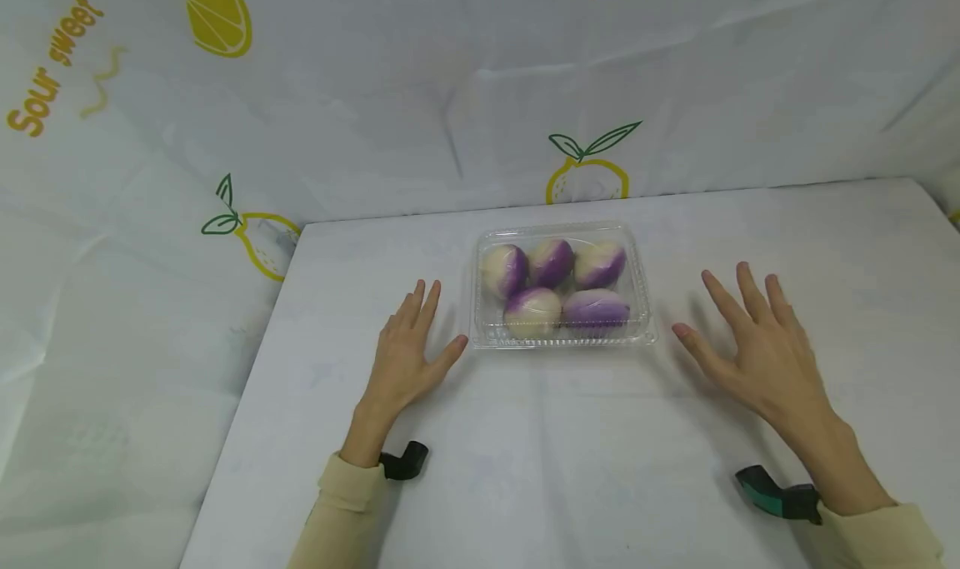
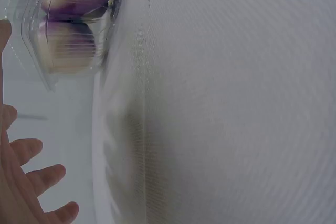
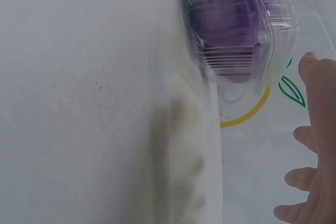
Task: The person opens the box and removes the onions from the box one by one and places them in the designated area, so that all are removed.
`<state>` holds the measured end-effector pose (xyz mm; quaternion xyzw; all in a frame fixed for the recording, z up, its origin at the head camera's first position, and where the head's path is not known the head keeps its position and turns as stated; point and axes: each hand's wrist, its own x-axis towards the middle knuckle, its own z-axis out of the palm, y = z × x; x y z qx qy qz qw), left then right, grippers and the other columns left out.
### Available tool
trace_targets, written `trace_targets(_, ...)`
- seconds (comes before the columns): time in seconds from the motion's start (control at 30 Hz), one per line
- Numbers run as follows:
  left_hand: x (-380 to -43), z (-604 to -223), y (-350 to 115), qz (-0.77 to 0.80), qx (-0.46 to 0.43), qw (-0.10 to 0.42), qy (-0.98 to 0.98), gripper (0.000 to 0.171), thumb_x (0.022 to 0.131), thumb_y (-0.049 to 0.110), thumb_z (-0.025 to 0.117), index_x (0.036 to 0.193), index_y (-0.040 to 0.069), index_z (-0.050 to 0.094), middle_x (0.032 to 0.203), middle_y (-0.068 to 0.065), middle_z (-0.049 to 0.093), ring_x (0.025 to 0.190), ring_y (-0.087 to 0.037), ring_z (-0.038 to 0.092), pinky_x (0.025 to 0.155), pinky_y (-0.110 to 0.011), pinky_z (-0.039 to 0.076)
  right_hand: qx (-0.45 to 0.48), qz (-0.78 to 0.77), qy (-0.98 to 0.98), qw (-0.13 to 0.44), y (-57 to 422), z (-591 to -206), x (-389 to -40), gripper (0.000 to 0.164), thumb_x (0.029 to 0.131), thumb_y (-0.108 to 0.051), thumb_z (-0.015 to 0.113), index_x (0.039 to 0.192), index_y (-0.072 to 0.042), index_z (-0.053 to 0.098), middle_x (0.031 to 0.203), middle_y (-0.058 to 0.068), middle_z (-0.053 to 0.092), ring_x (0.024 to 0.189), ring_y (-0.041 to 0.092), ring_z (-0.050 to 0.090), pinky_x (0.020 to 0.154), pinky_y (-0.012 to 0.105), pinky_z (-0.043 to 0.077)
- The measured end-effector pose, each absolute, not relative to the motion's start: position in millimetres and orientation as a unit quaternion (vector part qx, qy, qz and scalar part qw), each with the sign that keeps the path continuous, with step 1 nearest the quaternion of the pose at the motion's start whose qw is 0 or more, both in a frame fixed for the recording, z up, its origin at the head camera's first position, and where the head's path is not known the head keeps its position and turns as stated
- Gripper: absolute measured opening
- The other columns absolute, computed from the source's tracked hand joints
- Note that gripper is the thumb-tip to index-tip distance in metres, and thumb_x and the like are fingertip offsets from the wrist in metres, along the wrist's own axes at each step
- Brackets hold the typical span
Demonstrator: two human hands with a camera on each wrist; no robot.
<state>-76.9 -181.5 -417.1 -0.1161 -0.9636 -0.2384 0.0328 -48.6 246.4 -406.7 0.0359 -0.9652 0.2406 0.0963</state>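
Note:
A clear plastic clamshell box [image 1: 561, 341] sits closed on the white table, with several purple-and-white turnips [image 1: 551, 262] inside it. My left hand [image 1: 408, 356] is spread just left of the box, its thumb near the front left corner, holding nothing. To the right of the box, my right hand [image 1: 761, 356] hovers with fingers apart and a wider gap to the plastic. In the left wrist view, the ribbed end of the box [image 2: 73, 51] appears beyond the thumb. The right wrist view shows a purple turnip [image 3: 223, 11] through the box wall.
The white-covered table [image 1: 555, 461] has its back edge just behind the box. Behind and to the left hangs a pale cloth [image 1: 375, 94] printed with lemons and lettering. Dark straps with small mounts sit on both wrists, such as the left mount [image 1: 405, 461].

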Motion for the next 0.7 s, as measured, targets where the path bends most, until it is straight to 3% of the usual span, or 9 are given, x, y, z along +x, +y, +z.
trace_targets(0.2,-78.4,-420.4,-174.2,-0.278,-0.141,0.029,-0.950,0.095,0.094,0.052,0.063,0.166,0.016,0.011,0.171,-0.014,0.022,0.154,-0.039,0.031,0.119,-0.065,0.032,0.033,0.283,-0.955,0.085,239.1,-405.9,-46.6,0.077,0.097,-0.050,0.063,0.160,-0.017,0.035,0.167,0.027,0.019,0.154,0.055,0.012,0.116,0.078,0.014)
trace_targets(0.43,-79.6,-420.4,-165.4,-0.323,-0.129,-0.017,-0.937,0.109,0.091,0.054,0.069,0.165,0.028,-0.006,0.174,0.000,0.006,0.159,-0.031,0.020,0.125,-0.059,0.027,0.038,0.322,-0.943,0.081,226.8,-403.4,-46.6,0.080,0.094,-0.046,0.069,0.162,-0.023,0.033,0.170,0.017,0.021,0.156,0.047,0.019,0.103,0.085,0.025)
trace_targets(0.57,-82.6,-422.5,-160.5,-0.358,-0.140,-0.029,-0.923,0.117,0.087,0.053,0.075,0.164,0.030,-0.010,0.175,0.002,0.001,0.160,-0.027,0.016,0.126,-0.056,0.024,0.057,0.359,-0.928,0.087,217.8,-403.9,-48.8,0.087,0.088,-0.040,0.078,0.161,-0.025,0.033,0.170,0.016,0.024,0.150,0.052,0.029,0.103,0.083,0.029)
trace_targets(0.63,-84.8,-424.3,-158.3,-0.379,-0.149,-0.031,-0.913,0.120,0.086,0.048,0.079,0.164,0.029,-0.010,0.175,0.001,0.000,0.160,-0.028,0.019,0.126,-0.056,0.026,0.069,0.381,-0.918,0.087,214.2,-406.0,-50.7,0.091,0.086,-0.036,0.081,0.162,-0.026,0.032,0.169,0.017,0.025,0.146,0.054,0.035,0.103,0.079,0.034)
trace_targets(0.7,-87.6,-427.0,-156.5,-0.401,-0.163,-0.029,-0.901,0.123,0.084,0.041,0.083,0.165,0.026,-0.009,0.175,-0.003,0.000,0.158,-0.030,0.024,0.124,-0.056,0.029,0.084,0.405,-0.906,0.086,211.2,-409.7,-53.1,0.096,0.083,-0.029,0.085,0.162,-0.025,0.031,0.170,0.017,0.024,0.146,0.053,0.037,0.111,0.058,0.045)
